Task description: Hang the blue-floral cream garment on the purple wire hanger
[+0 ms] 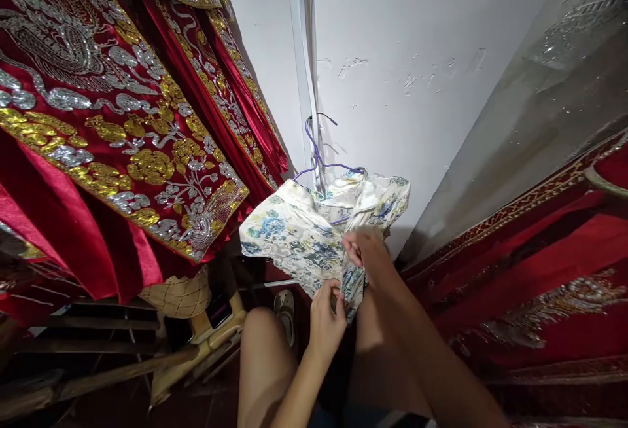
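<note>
A white blouse (299, 235) with blue, green and yellow flowers hangs open at the neck on a purple hanger (318, 153). My left hand (328, 317) pinches the front edge of the blouse near its lower part, thumb and fingers closed on the cloth. Higher up, my right hand (366, 251) is closed in front of the neckline opening, a little blurred. Whatever its fingers hold, if anything, is hidden. The lower hem falls between my knees, partly behind my hands.
Red garments with gold and silver embroidery (147, 160) hang at left, and more red embroidered cloth (554, 284) at right. A pale wall (392, 74) with a metal strip (301, 42) stands ahead. At lower left are a wooden chair (216, 336) and a beige woven item (179, 294).
</note>
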`<state>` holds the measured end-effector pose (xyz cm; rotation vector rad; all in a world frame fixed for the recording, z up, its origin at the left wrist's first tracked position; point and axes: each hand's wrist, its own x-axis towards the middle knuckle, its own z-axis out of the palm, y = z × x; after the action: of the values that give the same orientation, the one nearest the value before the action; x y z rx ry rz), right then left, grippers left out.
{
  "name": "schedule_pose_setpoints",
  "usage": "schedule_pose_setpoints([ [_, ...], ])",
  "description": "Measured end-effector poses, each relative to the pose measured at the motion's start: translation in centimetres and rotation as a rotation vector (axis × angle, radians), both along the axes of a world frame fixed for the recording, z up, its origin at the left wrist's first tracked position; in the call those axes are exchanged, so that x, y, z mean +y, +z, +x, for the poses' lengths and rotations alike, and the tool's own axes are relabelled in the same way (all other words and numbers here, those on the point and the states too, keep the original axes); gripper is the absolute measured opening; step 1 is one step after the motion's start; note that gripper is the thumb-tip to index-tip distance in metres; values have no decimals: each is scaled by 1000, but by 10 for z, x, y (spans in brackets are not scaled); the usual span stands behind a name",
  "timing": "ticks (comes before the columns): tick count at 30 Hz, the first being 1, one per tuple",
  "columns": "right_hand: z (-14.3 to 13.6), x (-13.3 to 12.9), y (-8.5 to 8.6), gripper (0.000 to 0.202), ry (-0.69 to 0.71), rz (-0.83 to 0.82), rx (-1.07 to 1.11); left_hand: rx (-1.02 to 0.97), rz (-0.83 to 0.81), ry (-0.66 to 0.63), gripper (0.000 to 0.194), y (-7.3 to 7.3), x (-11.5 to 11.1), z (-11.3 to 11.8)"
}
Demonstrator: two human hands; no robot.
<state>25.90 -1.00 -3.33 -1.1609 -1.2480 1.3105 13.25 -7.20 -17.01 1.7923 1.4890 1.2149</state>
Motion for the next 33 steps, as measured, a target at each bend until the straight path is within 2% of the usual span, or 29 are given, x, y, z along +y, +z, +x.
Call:
schedule_pose_setpoints([
  [3,-11,20,32,28,-29,39,63,120,15,-13,14,-8,13,-11],
  [5,-19,27,46,27,-35,105,134,206,4,-34,15,-11,21,-20],
  [7,-24,29,51,27,-32,167,203,271,-23,-76,16,-9,28,-28],
  [9,-25,28,50,26,-47,183,246,249,-29,-129,15,5,34,-35],
  [11,-24,25,45,26,-70,170,262,130,48,-147,21,31,41,-38],
  [13,-22,22,41,27,-80,157,254,-28,214,-103,43,69,49,-38],
  [15,-20,19,40,28,-60,161,231,-106,363,-82,50,111,58,-35],
  [18,-17,13,46,30,7,184,170,-9,460,-114,32,163,69,-31],
  [19,-17,11,47,31,27,195,147,32,475,-115,24,174,71,-30],
  [21,-16,9,46,33,48,218,106,99,499,-100,13,188,71,-29],
  [24,-16,13,29,35,8,225,74,140,528,-62,10,190,67,-27],
  [27,-17,22,-3,32,-16,185,49,16,587,108,9,184,71,-39],
  [29,-16,24,-26,30,-7,152,29,-240,617,284,8,178,83,-60],
  [31,-13,20,-45,31,-1,129,19,-603,573,418,5,169,101,-91],
  [32,-12,16,-52,32,8,125,17,-825,500,445,3,163,111,-107],
  [33,-11,12,-58,32,22,124,18,-899,448,450,8,156,119,-121],
])
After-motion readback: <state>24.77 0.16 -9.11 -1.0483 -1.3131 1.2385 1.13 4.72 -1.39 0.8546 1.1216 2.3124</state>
